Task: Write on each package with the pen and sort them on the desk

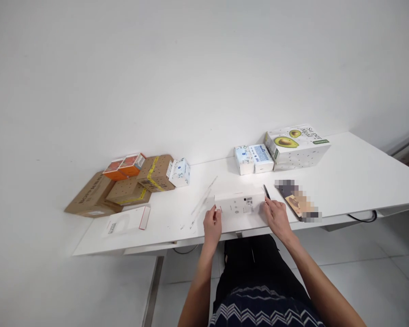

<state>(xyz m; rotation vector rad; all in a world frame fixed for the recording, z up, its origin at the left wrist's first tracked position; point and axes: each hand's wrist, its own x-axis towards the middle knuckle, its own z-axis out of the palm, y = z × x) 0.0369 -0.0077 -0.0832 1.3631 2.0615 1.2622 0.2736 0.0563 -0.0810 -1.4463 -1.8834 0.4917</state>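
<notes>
We list: held box (238,205), smooth card; worktop (361,175), smooth; parcels (92,196), matt brown cardboard; tissue packs (263,160), thin plastic wrap.

"Super Meal" on avocado box (301,155), "BOPP" on brown carton (88,195), unreadable print on held white box (236,206)

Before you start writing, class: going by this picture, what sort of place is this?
Probably an indoor workroom, perhaps a packing station: a long white table against a white wall, taped cardboard boxes on it, and a printed white box between the left hand and right hand.
</notes>
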